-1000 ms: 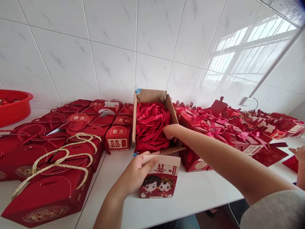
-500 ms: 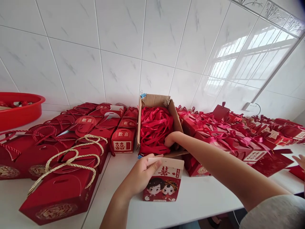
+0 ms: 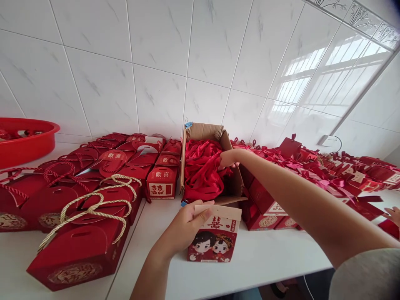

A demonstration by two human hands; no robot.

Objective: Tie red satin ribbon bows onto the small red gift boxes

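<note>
White worktop [image 3: 259,258] under tiled wall: your left hand [image 3: 183,227] grips the light, crushable card gift box [image 3: 214,235] by its top flap, your right hand [image 3: 228,159] pinches soft, slippery red ribbons [image 3: 200,168] in the cardboard carton [image 3: 233,175]; take one strand.

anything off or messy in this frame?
Nothing is damaged or spilled. The cardboard box has rough open flaps and a loose tangle of red ribbons, where the right hand grips some. The left hand holds the small cartoon gift box upright on the counter.
</note>
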